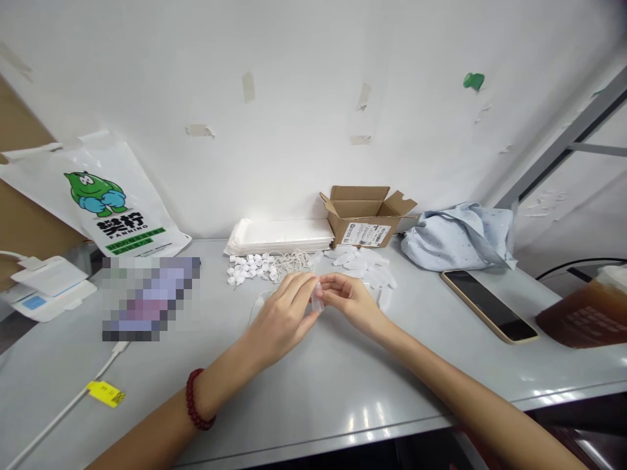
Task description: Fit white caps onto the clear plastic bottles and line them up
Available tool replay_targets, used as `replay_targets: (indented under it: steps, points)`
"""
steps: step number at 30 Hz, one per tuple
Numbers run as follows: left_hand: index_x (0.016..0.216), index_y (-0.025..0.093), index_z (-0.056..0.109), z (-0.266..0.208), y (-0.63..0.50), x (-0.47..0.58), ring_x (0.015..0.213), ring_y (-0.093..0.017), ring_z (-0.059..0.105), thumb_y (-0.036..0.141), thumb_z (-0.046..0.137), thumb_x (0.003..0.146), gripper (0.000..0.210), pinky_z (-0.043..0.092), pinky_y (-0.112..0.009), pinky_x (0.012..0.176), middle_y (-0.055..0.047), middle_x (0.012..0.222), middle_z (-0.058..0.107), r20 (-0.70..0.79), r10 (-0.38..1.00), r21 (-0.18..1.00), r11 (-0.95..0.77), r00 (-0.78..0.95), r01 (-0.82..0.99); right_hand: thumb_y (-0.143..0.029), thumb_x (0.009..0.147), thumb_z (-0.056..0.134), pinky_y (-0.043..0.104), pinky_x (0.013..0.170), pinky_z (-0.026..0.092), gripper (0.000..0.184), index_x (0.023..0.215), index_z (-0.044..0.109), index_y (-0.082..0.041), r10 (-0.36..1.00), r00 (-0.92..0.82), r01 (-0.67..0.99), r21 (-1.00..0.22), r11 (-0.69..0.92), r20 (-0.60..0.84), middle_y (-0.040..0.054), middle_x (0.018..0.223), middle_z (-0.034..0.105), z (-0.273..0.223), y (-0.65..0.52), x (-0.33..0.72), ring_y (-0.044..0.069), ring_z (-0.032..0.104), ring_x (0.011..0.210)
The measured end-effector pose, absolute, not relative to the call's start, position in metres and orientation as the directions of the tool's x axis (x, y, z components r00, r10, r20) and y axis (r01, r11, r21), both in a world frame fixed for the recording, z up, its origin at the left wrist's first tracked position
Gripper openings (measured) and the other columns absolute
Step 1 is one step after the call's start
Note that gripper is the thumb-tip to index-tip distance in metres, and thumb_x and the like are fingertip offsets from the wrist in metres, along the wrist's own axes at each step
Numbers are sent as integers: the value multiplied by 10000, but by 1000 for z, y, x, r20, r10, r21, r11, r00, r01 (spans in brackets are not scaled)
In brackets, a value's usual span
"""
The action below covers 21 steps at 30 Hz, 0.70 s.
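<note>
Between my fingertips, over the middle of the grey table [313,405], is a small translucent plastic tube [317,301], held roughly upright. My left hand [284,313] closes on it from the left, fingers over its side and thumb near its lower end. From the right, my right hand [350,301] pinches it near the top. My fingers cover part of the tube. Just behind my hands lie a pile of small white caps [249,266], a heap of thin whitish strips [292,262] and many similar translucent tubes [365,262].
Behind the piles are a stack of white flat packs [281,236] and an open cardboard box [365,225]. To the right are a pale blue cloth bag [458,238], a phone [490,307] and a brown drink [582,313]. A printed white bag [108,209], a blurred device [151,300] and a cable [59,418] occupy the left.
</note>
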<state>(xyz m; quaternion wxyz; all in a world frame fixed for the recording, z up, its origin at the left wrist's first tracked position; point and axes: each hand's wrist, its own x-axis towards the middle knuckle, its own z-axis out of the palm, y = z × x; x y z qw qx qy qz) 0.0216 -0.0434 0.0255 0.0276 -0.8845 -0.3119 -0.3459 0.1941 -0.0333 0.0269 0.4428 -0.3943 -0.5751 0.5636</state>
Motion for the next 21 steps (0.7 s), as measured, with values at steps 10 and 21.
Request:
replay_targets:
  steps: [10, 21]
  points:
    - [1184, 142, 463, 24, -43, 22, 1113, -266, 525, 147, 541, 860, 333, 486, -474, 931, -137, 1116, 589, 707, 478, 138, -816, 521, 562, -343, 721, 713, 345, 759, 514, 258, 909, 655, -177, 948, -316, -132, -991, -2, 40, 37, 802, 705, 35, -36, 195, 186, 675, 771]
    - [1139, 116, 483, 25, -43, 21, 1140, -278, 499, 206, 617, 825, 354, 470, -462, 960, -151, 1116, 588, 668, 489, 141, -823, 560, 551, -316, 732, 694, 292, 708, 478, 240, 911, 657, -161, 943, -334, -51, -999, -3, 14, 24, 791, 665, 32, -36, 194, 142, 614, 719]
